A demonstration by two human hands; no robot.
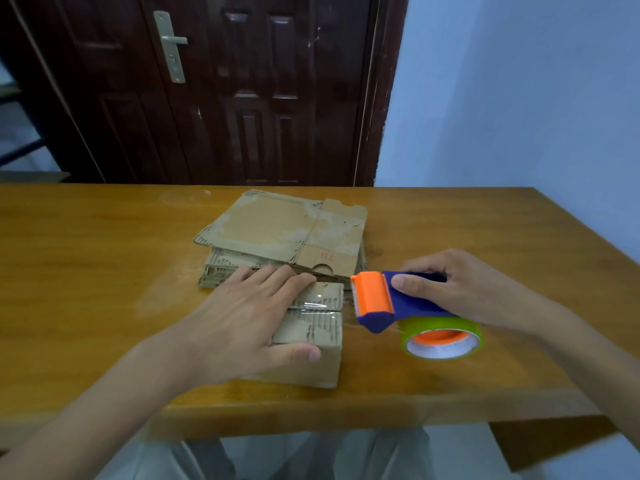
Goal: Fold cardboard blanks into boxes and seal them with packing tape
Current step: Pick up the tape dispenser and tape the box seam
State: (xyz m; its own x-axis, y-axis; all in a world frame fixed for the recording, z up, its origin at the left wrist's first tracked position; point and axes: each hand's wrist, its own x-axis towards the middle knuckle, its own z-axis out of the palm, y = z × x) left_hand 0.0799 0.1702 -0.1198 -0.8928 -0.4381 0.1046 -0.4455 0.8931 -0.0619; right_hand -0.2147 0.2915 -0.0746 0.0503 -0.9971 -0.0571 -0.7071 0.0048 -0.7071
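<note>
On the wooden table (104,258) we have a stack of flat cardboard blanks (287,233) lying at the far side, and just in front of it the small folded box (311,341), whose flap seam runs left to right and shows a glossy strip of tape across the top. Our left hand (242,327) rests flat on the box with straight fingers, pinning the flaps. Our right hand (460,289) grips the blue handle of the tape dispenser (398,303), whose orange cutter sits just off the box's right edge, in line with the seam, so we judge the next move to be a cut there.
</note>
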